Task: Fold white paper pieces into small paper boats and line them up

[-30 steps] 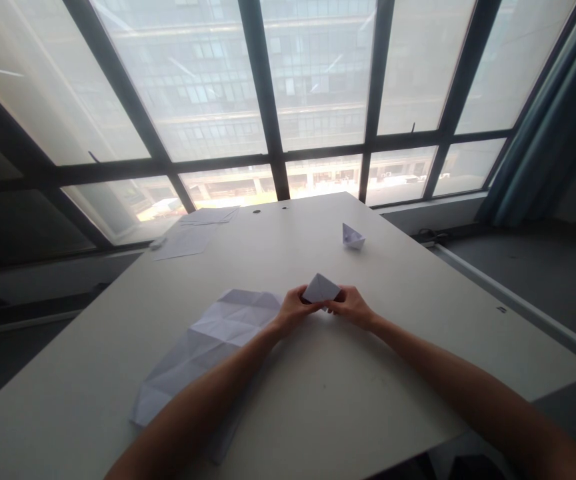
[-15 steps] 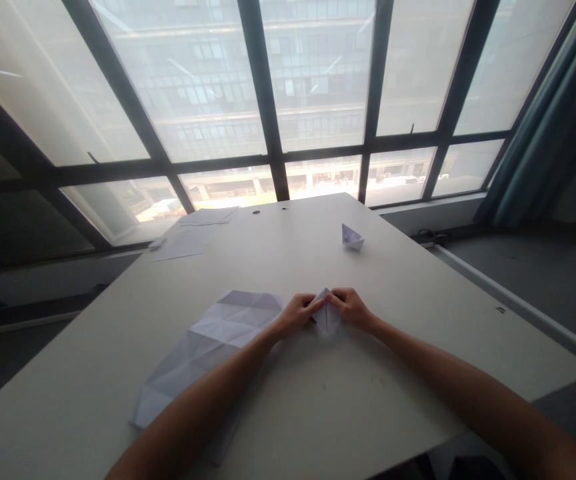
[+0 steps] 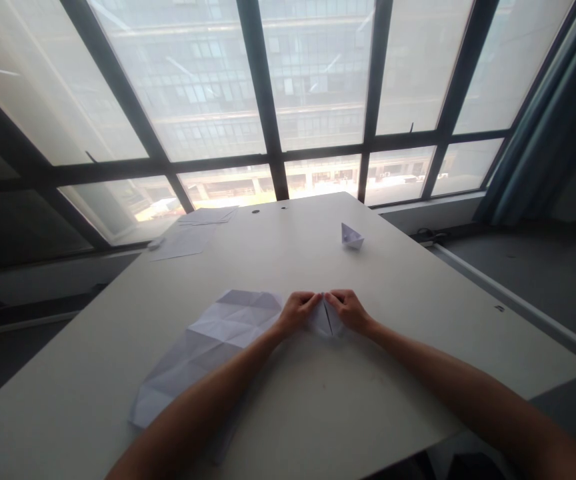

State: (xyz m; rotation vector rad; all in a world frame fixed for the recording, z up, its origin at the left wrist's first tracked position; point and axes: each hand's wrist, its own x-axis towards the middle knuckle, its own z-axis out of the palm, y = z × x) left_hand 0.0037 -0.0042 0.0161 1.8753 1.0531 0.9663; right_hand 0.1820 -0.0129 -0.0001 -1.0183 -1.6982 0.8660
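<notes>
A small piece of folded white paper is held low over the table, with a dark slit running down its middle. My left hand grips its left side, fingers closed and thumb near the top. On the other side my right hand pinches it, its thumb close to the left one. Both hands cover much of the paper's upper edge. To the left, a large creased white sheet lies on the table, partly under my left forearm. Farther off to the right stands a folded paper boat.
Flat white sheets lie at the table's far left, beside a small white object I cannot make out. The white table reaches toward tall windows. A blue-grey curtain hangs at right.
My left thumb has moved up and right, toward the paper's top, near the right thumb. The paper's slit now slants and looks wider. The boat and loose sheets stay put.
</notes>
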